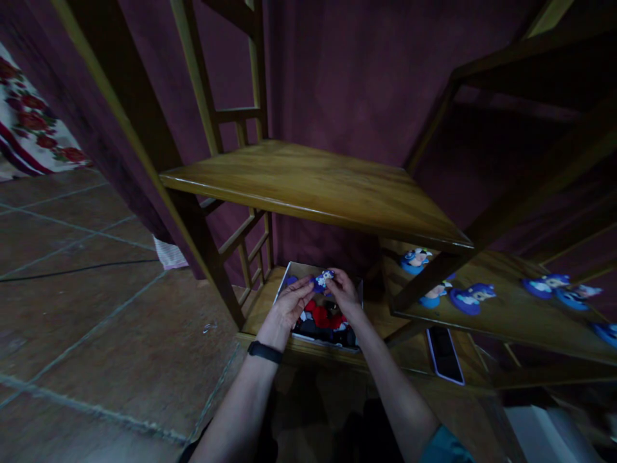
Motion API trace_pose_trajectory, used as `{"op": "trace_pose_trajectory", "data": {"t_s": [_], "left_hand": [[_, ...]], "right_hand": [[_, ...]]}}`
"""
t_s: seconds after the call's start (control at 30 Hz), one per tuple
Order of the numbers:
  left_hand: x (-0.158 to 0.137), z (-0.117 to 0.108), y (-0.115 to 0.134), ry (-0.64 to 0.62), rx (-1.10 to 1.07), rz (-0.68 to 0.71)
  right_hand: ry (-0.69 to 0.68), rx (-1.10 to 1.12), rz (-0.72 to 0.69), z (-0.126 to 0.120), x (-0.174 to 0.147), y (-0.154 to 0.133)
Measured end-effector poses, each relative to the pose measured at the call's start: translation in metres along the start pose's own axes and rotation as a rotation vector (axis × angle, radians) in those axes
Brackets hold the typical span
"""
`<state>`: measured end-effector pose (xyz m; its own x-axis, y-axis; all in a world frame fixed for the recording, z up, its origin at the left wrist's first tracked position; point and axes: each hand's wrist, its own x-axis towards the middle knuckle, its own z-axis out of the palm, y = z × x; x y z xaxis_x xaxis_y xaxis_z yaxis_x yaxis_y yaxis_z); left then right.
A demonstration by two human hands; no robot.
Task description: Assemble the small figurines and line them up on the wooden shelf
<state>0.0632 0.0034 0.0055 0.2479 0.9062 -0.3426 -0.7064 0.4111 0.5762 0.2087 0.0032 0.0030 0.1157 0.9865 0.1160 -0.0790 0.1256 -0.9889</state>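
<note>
Black wristband (265,352) sits behind the left hand (294,303), which pinches a small purple-and-white figurine (324,281) together with the right hand (343,290), both nearly closed on it, over an open box (299,269) with red contents (322,315) on the wooden lower shelf (263,302); maroon curtain (347,77) hangs beyond.

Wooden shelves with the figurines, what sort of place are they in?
Probably an indoor display corner, in a home or a shop; I can't tell which. The wooden shelves, small figurines and tiled floor point to it.
</note>
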Motion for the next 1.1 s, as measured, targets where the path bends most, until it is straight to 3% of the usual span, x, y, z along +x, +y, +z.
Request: {"op": "trace_pose_trajectory", "data": {"t_s": [0.4, 0.73, 1.1], "left_hand": [[0.003, 0.001, -0.006, 0.063, 0.009, 0.028], [-0.001, 0.000, -0.006, 0.048, 0.026, -0.006], [-0.001, -0.004, -0.006, 0.170, 0.027, -0.076]], "right_hand": [[-0.039, -0.016, -0.064, 0.000, -0.005, -0.008], [-0.077, -0.180, -0.123, -0.008, 0.000, -0.001], [-0.140, -0.221, -0.110, -0.011, -0.002, 0.006]]}}
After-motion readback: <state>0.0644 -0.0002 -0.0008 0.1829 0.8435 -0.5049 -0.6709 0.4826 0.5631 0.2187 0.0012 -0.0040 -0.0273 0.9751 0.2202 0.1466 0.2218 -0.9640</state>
